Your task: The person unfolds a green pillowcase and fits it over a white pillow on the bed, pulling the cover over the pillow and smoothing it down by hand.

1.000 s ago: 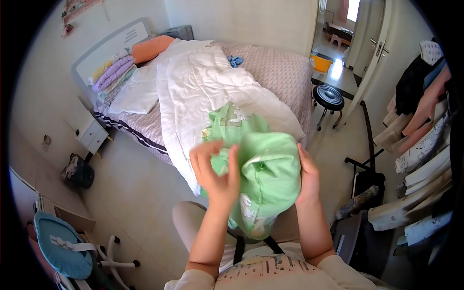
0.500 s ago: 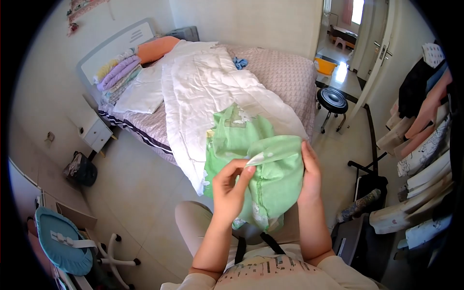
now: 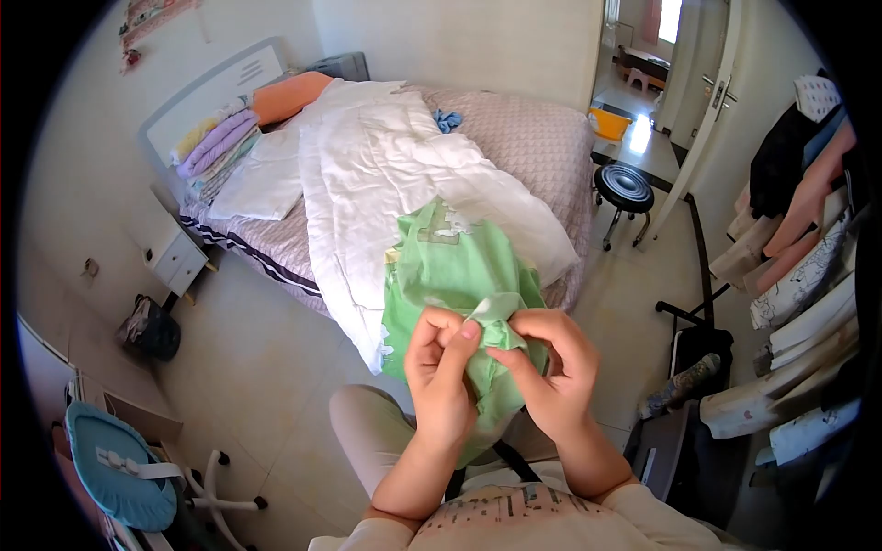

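Both hands at one gathered edge of the green cloth, before the person's lap.
The right hand [image 3: 559, 372], half a second ago flat along the cloth's side, has come in beside the left hand [image 3: 439, 372]; the raised fold is now bunched small between them, so in my judgement the work has narrowed to this one spot. Fingers on each side are pinching the green cloth [image 3: 455, 266], thumbs uppermost and near each other. The cloth spreads away from the hands towards the white quilt [image 3: 381, 174]; whether it rests on it cannot be determined. Material: thin, soft, slightly sheer, creased, with pale printed patches and a lighter turned edge at the pinch. The quilt is thicker and puckered, draped over the bed's patterned cover [image 3: 533, 129].
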Motion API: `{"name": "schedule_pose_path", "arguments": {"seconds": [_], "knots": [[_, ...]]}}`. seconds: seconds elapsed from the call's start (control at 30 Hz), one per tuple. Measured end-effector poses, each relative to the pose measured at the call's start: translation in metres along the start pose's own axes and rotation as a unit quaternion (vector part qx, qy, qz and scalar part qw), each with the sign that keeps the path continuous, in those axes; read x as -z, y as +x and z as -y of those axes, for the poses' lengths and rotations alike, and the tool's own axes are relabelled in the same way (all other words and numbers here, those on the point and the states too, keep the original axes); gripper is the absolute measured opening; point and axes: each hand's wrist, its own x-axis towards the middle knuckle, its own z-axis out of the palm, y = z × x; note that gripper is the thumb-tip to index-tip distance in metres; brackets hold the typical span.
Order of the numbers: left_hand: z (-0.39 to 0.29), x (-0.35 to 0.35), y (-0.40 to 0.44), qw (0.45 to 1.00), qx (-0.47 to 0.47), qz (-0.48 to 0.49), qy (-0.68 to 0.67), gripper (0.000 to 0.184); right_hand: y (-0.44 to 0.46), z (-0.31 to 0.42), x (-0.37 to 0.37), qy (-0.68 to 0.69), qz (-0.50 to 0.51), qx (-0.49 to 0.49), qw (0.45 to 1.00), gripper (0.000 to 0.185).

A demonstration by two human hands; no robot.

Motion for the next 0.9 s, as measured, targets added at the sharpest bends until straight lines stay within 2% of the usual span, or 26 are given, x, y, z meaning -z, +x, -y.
{"name": "schedule_pose_path", "arguments": {"seconds": [0.03,0.1,0.13,0.2,0.27,0.3,0.37,0.43,0.5,0.57,0.63,0.67,0.7,0.73,0.9], "knots": [[0.002,0.001,0.000,1.000,-0.016,-0.019,-0.010,0.012,-0.002,-0.001,0.000,-0.001,0.000,0.000,1.000,0.024],[0.001,-0.001,-0.001,0.999,-0.031,-0.040,-0.020,0.013,-0.008,-0.002,0.000,0.108,-0.009,-0.038,0.993,0.021],[-0.003,-0.005,-0.002,0.998,-0.038,-0.044,-0.032,0.011,-0.009,0.001,0.000,0.108,-0.008,-0.038,0.993,0.021],[-0.009,-0.011,-0.005,0.997,-0.046,-0.047,-0.044,0.009,-0.008,0.010,-0.001,0.157,0.000,-0.119,0.980,0.023],[-0.013,-0.014,-0.009,0.996,-0.059,-0.028,0.058,0.009,-0.005,0.016,-0.002,0.170,0.003,-0.118,0.978,0.024],[-0.013,-0.013,-0.008,0.996,-0.059,-0.028,0.058,0.009,-0.004,0.017,-0.002,0.184,0.005,-0.119,0.976,0.025],[-0.009,-0.009,-0.006,0.990,-0.072,-0.020,0.122,0.024,-0.005,0.019,-0.003,0.142,0.012,-0.108,0.984,0.027],[-0.006,-0.004,-0.008,0.986,-0.088,-0.012,0.144,0.025,-0.003,0.027,-0.007,0.161,-0.023,-0.141,0.977,0.027],[-0.002,-0.008,-0.008,0.956,-0.205,-0.014,0.208,0.018,-0.006,0.024,-0.005,0.148,-0.008,-0.128,0.981,0.027],[0.002,-0.007,-0.009,0.947,-0.229,-0.021,0.226,0.017,-0.008,0.021,-0.002,0.135,0.005,-0.117,0.984,0.026],[0.007,-0.004,-0.008,0.936,-0.252,-0.028,0.243,0.016,-0.007,0.019,0.000,0.157,0.027,-0.153,0.975,0.023],[0.011,-0.001,-0.005,0.907,-0.312,-0.017,0.281,0.016,-0.006,0.017,0.001,0.156,0.026,-0.154,0.975,0.023],[0.014,0.001,-0.003,0.873,-0.370,-0.005,0.318,0.017,-0.006,0.014,0.001,0.212,0.035,-0.181,0.960,0.021],[0.013,0.001,0.001,0.866,-0.389,0.004,0.313,0.016,-0.005,0.012,0.002,0.266,0.043,-0.208,0.940,0.018],[0.016,0.006,0.004,0.864,-0.396,0.022,0.310,0.017,0.002,0.008,0.008,0.305,0.052,-0.269,0.912,0.014]]}}
